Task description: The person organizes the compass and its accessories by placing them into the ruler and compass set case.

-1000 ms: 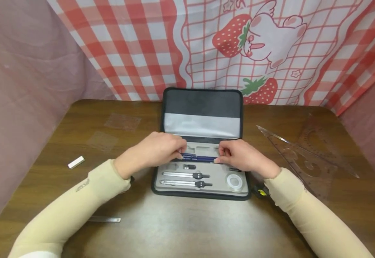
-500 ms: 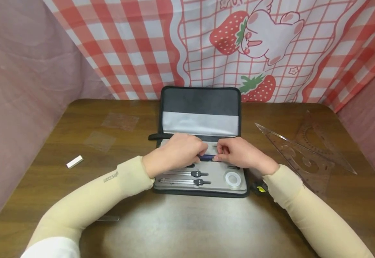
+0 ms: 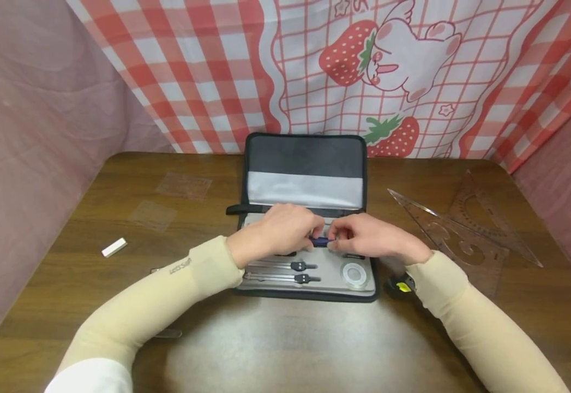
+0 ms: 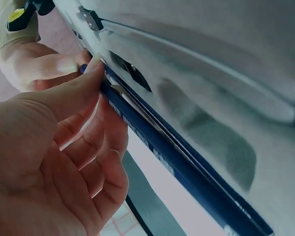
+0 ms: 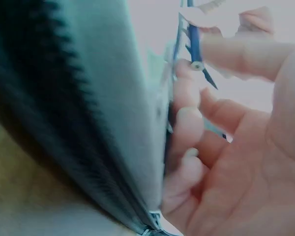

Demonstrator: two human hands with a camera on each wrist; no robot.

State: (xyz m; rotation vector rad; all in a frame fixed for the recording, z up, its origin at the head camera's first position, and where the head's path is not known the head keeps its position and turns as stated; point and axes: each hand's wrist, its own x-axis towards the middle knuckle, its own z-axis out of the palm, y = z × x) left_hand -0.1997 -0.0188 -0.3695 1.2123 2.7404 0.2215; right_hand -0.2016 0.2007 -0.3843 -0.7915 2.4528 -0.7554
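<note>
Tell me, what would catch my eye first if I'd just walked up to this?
Probably the red-and-white cloth printed with strawberries, hanging behind the table. Next, the open black case at the table's far middle, where the person's left hand and right hand nearly meet, pinching a dark blue pen-like piece. Silvery compasses lie along the case's near side.

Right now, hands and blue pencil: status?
Left hand and right hand pinching blue pencil. Pencil over open case, contact unclear. Hands partly block head view.
</note>
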